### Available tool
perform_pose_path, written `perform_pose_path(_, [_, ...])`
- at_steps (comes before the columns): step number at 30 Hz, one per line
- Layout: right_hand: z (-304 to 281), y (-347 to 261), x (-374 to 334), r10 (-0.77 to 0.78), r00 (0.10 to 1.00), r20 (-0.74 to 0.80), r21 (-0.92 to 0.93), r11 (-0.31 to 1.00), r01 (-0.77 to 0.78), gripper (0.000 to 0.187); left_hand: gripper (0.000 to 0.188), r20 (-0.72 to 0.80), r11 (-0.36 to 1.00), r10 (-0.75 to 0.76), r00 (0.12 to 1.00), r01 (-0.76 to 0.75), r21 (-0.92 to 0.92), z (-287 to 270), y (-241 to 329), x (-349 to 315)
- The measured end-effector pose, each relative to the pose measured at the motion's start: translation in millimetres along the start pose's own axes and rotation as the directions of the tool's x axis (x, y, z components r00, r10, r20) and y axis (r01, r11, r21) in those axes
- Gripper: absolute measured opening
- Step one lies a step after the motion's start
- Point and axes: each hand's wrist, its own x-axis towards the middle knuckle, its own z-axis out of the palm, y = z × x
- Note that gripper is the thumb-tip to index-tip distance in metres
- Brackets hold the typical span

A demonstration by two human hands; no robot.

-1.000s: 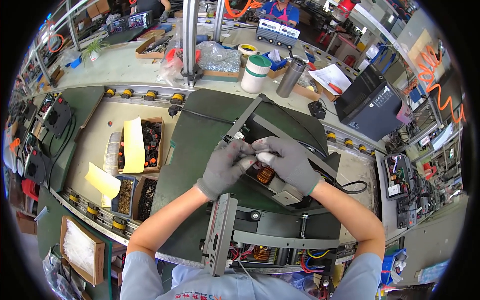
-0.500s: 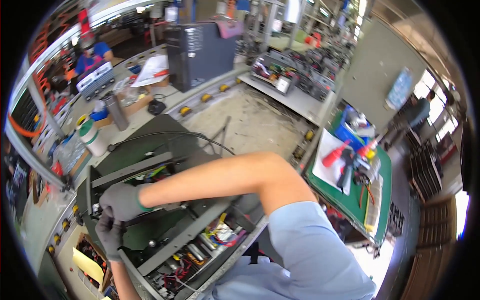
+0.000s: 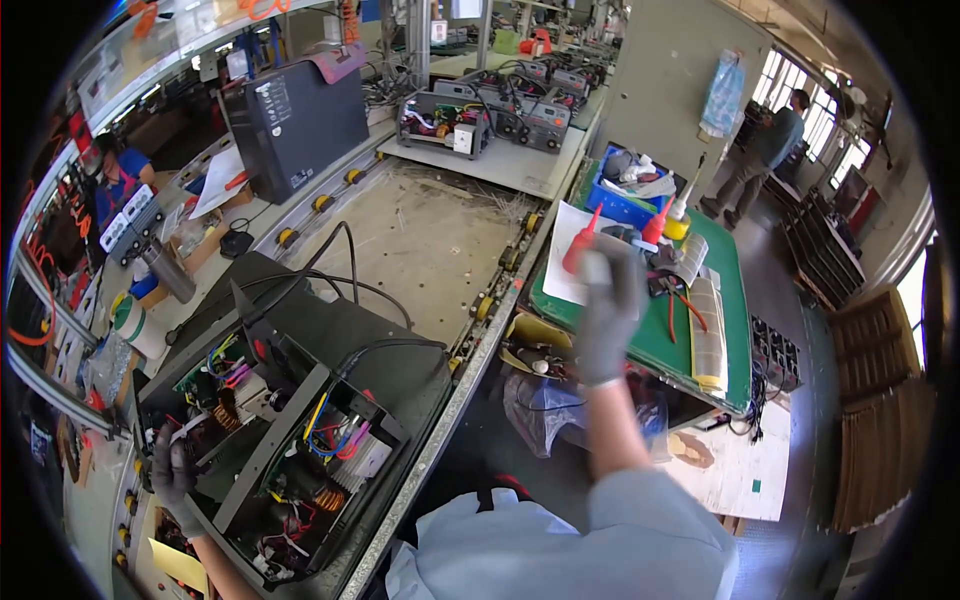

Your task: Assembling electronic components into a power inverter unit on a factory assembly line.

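Two gloved hands sit well apart. The right hand, over the green table, is far nearer the red bottle, which lies just ahead and slightly left of its fingertips, long axis running away from the person, nozzle at the far end. Blur hides whether those fingers are open, closed or touching it. Another red bottle is ahead and right. The left hand is beside the open metal cases, fingers bent; I cannot tell whether they grip.
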Motion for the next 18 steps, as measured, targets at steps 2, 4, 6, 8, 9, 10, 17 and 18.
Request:
perform_pose_path(2, [-104,20,35,-0.537,0.795,-0.283,-0.633,0.727,0.266,0.027,0.04,-0.068,0.996,-0.02,0.998,0.014,-0.091,7,33,-7])
perform_pose_path(4, [-176,52,41,-0.259,0.849,-0.462,-0.776,0.581,-0.245,0.024,0.038,-0.153,0.996,0.049,0.987,-0.059,-0.06,4,26,-4])
perform_pose_path(6, [-197,70,54,-0.176,0.852,-0.494,-0.824,0.407,-0.394,0.025,0.038,-0.184,0.994,0.083,0.979,-0.096,-0.06,5,29,-7])
perform_pose_path(8, [-195,80,67,-0.15,0.893,-0.425,-0.905,0.095,-0.415,0.03,0.038,-0.186,0.992,0.087,0.979,-0.102,-0.073,4,41,-10])
perform_pose_path(9, [-207,97,70,-0.149,0.893,-0.425,-0.905,0.097,-0.414,0.03,0.038,-0.166,0.991,0.102,0.981,-0.114,-0.069,2,46,-12])
perform_pose_path(10, [-234,118,82,-0.068,0.915,-0.397,-0.917,0.077,-0.392,0.031,0.038,-0.152,0.989,0.119,0.981,-0.132,-0.073,2,51,-11])
perform_pose_path(17, [-199,5,84,-0.482,0.784,-0.392,-0.623,0.766,0.16,0.02,0.044,-0.266,0.994,0.106,0.958,-0.091,0.068,-3,145,-52])
perform_pose_path(18, [-144,-61,59,-0.521,0.814,-0.257,-0.541,0.776,0.325,0.025,0.047,-0.251,0.976,0.214,0.944,-0.193,0.105,11,154,-48])
